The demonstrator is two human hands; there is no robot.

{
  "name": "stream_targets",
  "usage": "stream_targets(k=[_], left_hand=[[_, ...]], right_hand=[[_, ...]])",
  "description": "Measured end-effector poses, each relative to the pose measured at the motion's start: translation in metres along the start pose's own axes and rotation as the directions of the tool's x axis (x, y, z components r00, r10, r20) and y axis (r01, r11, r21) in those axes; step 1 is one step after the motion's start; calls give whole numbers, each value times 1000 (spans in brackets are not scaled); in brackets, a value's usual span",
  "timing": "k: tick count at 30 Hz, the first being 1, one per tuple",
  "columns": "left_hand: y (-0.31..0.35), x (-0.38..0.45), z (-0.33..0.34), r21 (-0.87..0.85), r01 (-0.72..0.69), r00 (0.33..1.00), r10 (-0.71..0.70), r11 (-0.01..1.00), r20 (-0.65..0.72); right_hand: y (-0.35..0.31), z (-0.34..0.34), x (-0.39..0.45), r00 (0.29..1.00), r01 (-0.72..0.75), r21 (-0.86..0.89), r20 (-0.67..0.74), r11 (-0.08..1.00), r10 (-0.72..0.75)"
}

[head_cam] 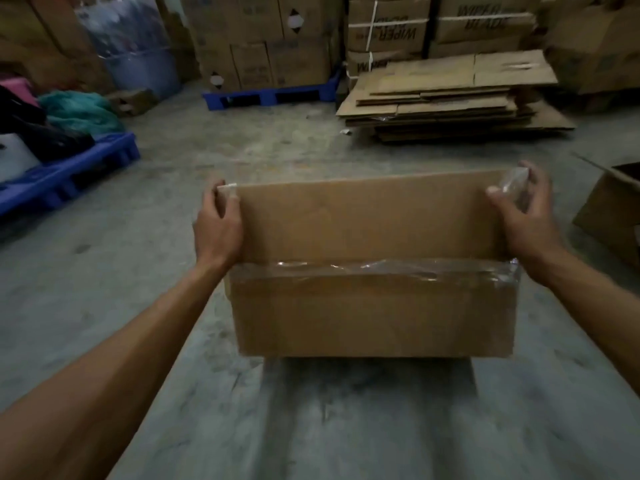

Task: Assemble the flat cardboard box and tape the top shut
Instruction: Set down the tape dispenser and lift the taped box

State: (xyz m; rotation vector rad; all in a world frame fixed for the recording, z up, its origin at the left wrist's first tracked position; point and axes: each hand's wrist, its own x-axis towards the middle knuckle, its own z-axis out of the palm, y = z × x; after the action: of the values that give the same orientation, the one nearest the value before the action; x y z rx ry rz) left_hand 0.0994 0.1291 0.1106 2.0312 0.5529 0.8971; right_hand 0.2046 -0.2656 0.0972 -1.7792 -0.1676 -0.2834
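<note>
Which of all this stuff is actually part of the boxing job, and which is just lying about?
Job: cardboard box, clear tape across it, left hand, right hand.

Lying about: flattened cardboard stack, blue pallets, stacked cartons, open box.

A warehouse — stacked cartons [263,39], blue pallets [273,95], concrete floor [242,147].

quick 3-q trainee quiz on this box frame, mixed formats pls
1. True or false: the left hand and right hand grip opposite ends of the cardboard box.
2. The clear tape runs: A) along the box's length, B) only around one corner, C) nowhere.
3. Fill in: the stack of flattened cartons lies on the ____.

Key: 1 true; 2 A; 3 floor.
</note>
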Motion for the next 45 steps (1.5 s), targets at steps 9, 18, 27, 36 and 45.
stream_targets(k=[9, 18, 27, 36, 45], left_hand=[[-32, -33, 6, 174, -45, 999, 44, 984, 12], [-20, 7, 2, 416, -20, 938, -127, 909, 323], [-17, 35, 15, 376, 192, 767, -377, 907, 518], [-17, 31, 12, -7, 550, 640, -415, 835, 646], [-10, 14, -2, -94, 429, 753, -298, 898, 587]], right_hand=[[16, -2, -6, 971, -148, -159, -212, 976, 113], [-4, -15, 23, 917, -312, -392, 114, 866, 382], [-9, -5, 40, 848, -344, -459, 222, 819, 481], [-6, -2, 60, 777, -499, -279, 277, 821, 566], [-4, -3, 43, 796, -469, -121, 372, 875, 478]])
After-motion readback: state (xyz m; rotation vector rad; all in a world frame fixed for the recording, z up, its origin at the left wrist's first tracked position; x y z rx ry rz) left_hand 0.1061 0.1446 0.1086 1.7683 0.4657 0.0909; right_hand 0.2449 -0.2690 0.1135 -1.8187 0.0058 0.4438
